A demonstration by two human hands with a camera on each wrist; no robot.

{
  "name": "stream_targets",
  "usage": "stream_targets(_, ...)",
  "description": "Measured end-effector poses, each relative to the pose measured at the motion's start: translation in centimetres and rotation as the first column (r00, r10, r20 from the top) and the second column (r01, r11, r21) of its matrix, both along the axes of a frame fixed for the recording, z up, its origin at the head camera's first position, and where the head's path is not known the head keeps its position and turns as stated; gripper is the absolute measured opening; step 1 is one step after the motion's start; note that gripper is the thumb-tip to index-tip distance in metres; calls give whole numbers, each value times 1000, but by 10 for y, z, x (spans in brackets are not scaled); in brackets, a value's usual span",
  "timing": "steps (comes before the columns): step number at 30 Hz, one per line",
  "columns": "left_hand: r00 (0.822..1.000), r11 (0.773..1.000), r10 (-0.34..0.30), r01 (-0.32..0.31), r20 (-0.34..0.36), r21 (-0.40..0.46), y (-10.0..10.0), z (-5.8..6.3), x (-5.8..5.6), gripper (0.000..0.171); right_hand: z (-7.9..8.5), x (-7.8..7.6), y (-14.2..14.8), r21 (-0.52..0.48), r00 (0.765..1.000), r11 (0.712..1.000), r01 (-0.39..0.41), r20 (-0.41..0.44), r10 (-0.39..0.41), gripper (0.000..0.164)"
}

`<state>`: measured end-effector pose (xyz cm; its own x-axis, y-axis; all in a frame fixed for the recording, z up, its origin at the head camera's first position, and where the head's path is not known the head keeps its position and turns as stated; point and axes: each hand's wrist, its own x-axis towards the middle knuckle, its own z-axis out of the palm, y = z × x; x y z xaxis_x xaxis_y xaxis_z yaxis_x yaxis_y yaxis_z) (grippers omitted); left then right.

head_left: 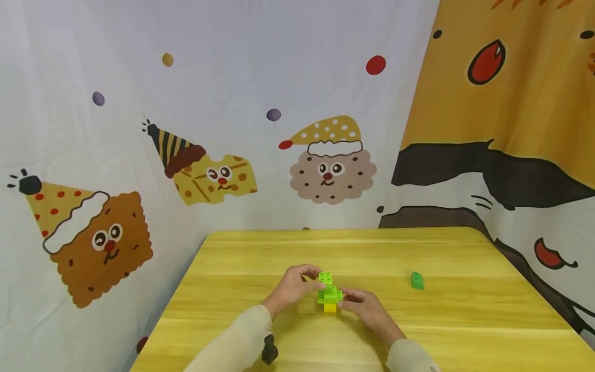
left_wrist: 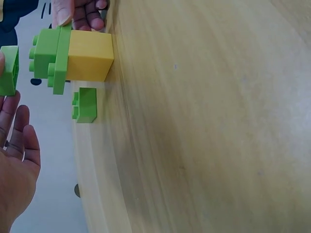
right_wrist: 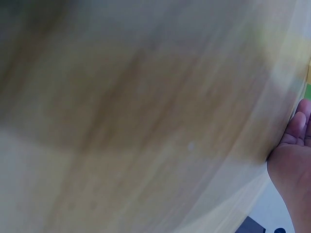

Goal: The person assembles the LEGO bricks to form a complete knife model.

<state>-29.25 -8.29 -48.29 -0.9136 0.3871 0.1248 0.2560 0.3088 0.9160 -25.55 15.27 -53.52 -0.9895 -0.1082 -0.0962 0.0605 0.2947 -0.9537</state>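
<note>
My left hand [head_left: 293, 284] pinches a light green toy building brick [head_left: 325, 278] by its side. In the left wrist view this brick [left_wrist: 8, 70] is apart from a small stack and faces its studded top. The stack has a yellow brick [head_left: 330, 308] at the bottom, a flat green piece [left_wrist: 62, 63] across it and a green brick [left_wrist: 46, 53] on top. From the right, my right hand [head_left: 369, 310] holds the flat piece with thumb and fingers. The right wrist view catches only part of this hand [right_wrist: 296, 155] at its right edge.
A loose darker green brick [head_left: 417, 280] with a sloped side lies on the wooden table [head_left: 260, 248], right of and behind the stack. A small black object [head_left: 269, 350] is by the left sleeve. A printed cloth [head_left: 232, 93] hangs behind the table.
</note>
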Motion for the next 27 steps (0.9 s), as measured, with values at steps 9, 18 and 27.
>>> stream_targets(9,1000,1000,-18,18,-17,-13,3,-4,2,27,-1,-2,-1,0,1000,1000,11,-8,-11,47)
stream_targets(18,1000,1000,-22,22,-3,-20,5,-8,3,28,3,-1,-2,7,999,999,32,2,-32,45)
stream_targets(27,999,999,-32,32,7,-31,6,-10,2,30,4,0,-1,3,1000,1000,25,16,-25,47)
